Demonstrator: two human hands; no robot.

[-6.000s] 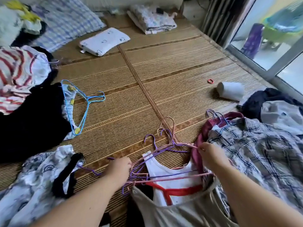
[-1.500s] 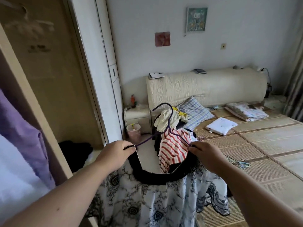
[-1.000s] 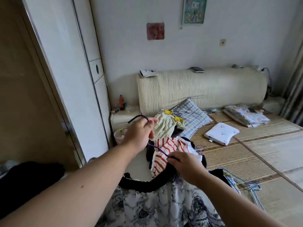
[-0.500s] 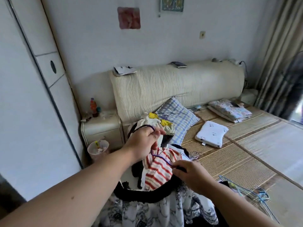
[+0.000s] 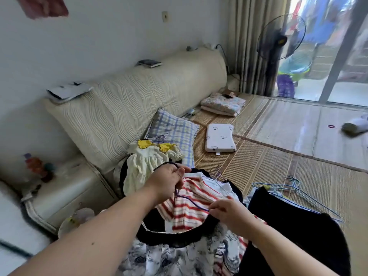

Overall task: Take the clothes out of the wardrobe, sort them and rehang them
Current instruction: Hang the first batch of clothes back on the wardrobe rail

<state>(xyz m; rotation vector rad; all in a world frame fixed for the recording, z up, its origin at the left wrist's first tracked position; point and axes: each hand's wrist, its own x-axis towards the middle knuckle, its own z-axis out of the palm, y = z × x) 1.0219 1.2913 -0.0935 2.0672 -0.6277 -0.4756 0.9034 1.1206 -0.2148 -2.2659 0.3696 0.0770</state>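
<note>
My left hand (image 5: 166,181) grips the hook of a purple wire hanger (image 5: 189,202). My right hand (image 5: 227,213) pinches the hanger's right shoulder together with the black collar of a black-and-white patterned garment (image 5: 179,253) that hangs from it in front of me. Behind the hanger lie a red-and-white striped top (image 5: 187,208), a pale yellow dress (image 5: 147,162) and a black garment (image 5: 288,222) on the bed mat. The wardrobe is out of view.
Blue wire hangers (image 5: 288,188) lie on the woven mat (image 5: 278,162) at right. A checked pillow (image 5: 175,130), a small white pillow (image 5: 220,139) and a folded blanket (image 5: 223,104) lie near the cream headboard (image 5: 129,100). A bedside cabinet (image 5: 65,186) stands left, a fan (image 5: 278,36) by the curtain.
My head has turned right, away from the wardrobe toward the bed. My left hand moved from the hanger's left shoulder to its hook; my right hand keeps its hold.
</note>
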